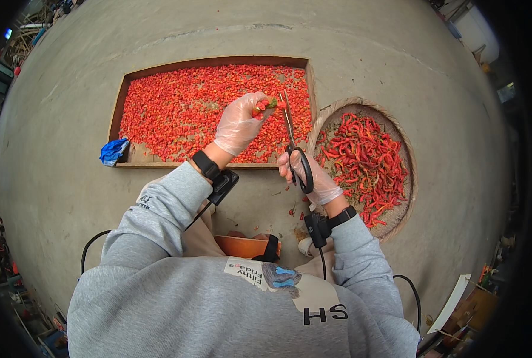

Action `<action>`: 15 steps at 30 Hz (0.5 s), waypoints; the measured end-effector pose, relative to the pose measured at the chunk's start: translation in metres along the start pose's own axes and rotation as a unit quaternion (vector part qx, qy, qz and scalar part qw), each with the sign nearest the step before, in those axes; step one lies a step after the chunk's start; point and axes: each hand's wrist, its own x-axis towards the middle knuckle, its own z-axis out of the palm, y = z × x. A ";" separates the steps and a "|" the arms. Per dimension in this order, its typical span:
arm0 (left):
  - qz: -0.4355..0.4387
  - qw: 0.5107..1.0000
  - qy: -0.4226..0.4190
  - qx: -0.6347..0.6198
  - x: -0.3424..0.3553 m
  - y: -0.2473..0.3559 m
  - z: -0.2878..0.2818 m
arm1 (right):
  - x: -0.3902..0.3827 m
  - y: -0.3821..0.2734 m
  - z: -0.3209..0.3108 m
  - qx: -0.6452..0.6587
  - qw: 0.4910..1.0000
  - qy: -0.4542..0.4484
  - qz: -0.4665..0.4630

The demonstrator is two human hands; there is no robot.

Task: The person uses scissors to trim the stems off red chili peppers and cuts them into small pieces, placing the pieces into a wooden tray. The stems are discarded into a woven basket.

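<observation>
My left hand (237,126), in a clear plastic glove, is closed around a few red chili peppers (260,108) above the wooden tray (200,165). Scissors with black handles (307,173) are gripped in my gloved right hand (319,182), their blades pointing away from me. The blades are slightly apart and meet the chili ends beside my left fingertips. Chopped red chili pieces (200,113) cover most of the tray. To the right, a round woven basket (414,173) holds whole red chilies (367,161), with dry stems and bits around them.
A crumpled blue plastic bag (113,151) lies at the tray's near left corner. Chili scraps (293,210) are scattered on the concrete floor (176,30) before my feet. An orange object (242,246) sits between my legs. Black cables run from both wrist devices.
</observation>
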 end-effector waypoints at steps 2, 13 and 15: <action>0.011 0.999 -0.002 0.031 -0.003 0.001 0.000 | 0.001 0.002 0.000 0.017 1.000 0.003 0.004; 0.032 0.999 -0.011 0.034 -0.004 0.008 0.001 | 0.000 -0.009 0.006 -0.015 1.000 0.014 0.012; -0.041 0.998 -0.022 -0.035 -0.002 0.011 0.002 | -0.001 -0.013 0.007 -0.044 0.998 0.027 0.029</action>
